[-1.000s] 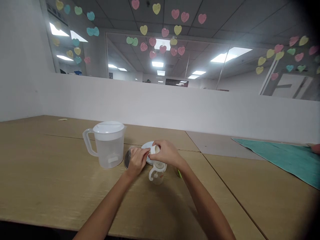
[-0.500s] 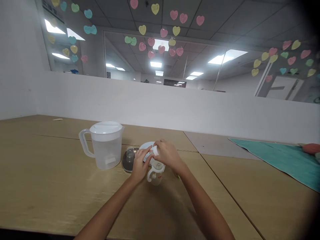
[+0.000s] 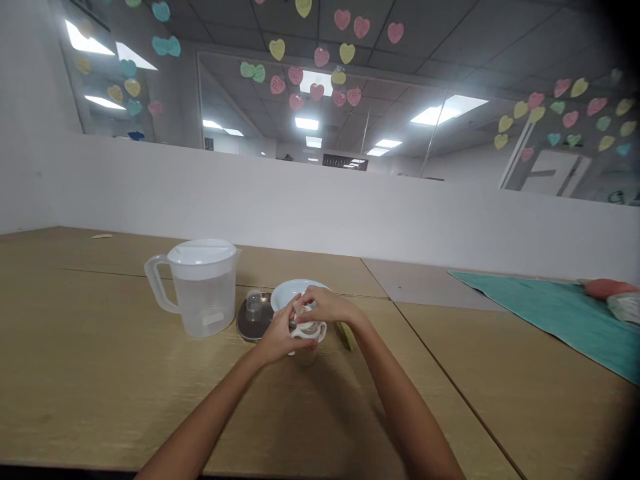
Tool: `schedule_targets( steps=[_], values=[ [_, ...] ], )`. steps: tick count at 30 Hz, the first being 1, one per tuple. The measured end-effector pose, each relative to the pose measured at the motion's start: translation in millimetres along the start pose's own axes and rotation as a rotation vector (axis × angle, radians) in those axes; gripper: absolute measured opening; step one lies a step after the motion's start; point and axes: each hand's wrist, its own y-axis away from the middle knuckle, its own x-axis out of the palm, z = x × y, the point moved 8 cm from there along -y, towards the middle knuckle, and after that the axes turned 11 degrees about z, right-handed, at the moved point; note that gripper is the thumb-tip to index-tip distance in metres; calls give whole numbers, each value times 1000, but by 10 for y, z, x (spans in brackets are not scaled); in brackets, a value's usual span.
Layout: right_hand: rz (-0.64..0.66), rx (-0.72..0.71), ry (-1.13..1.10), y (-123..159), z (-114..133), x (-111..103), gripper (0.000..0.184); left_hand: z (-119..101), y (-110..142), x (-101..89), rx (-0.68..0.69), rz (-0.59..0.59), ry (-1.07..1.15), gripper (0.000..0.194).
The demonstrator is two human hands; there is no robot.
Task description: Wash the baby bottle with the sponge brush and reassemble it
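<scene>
A small clear cup with white handles [image 3: 306, 358] stands on the table in front of me. My left hand [image 3: 280, 339] is wrapped round its upper left side, the thumb lying across the front. From above, my right hand [image 3: 323, 305] pinches a small white cap [image 3: 301, 310] at the cup's top; the fingers partly cover it, so I cannot tell if it sits on the cup. Just behind lies a pale blue plate [image 3: 287, 291]. A dark metal tray [image 3: 250, 327] to the left carries a small clear cup [image 3: 254, 305].
A translucent lidded pitcher [image 3: 207, 293] stands left of the tray. Right of the cup is a thin yellow-green item [image 3: 345, 337], partly behind my right wrist. A teal cloth [image 3: 545, 310] with a red object [image 3: 607, 289] lies far right. A white wall [image 3: 300, 207] bounds the table's back.
My left hand has moved from the white cap down onto the handled cup. My right hand has lowered the cap to the cup's top. The view has shifted slightly.
</scene>
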Motion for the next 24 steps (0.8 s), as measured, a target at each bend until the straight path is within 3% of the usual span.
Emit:
schedule_targets(
  steps=[5, 9, 14, 17, 21, 24],
  values=[
    [85, 43, -100, 76, -180, -36, 30, 60, -3, 29, -31, 42, -5, 90],
    [56, 94, -100, 110, -227, -66, 29, 18, 16, 96, 37, 45, -221, 64],
    [-104, 322, 176, 145, -147, -113, 23, -12, 68, 114, 87, -44, -341, 62],
    [-161, 386, 344, 175, -3, -132, 23, 29, 88, 113, 62, -72, -320, 61],
    [-98, 295, 385, 161, 104, -79, 15, 39, 83, 114, 45, -68, -244, 56],
    [-62, 131, 340, 126, 130, -37, 27, -28, 67, 114, 80, -51, -193, 52]
  ],
)
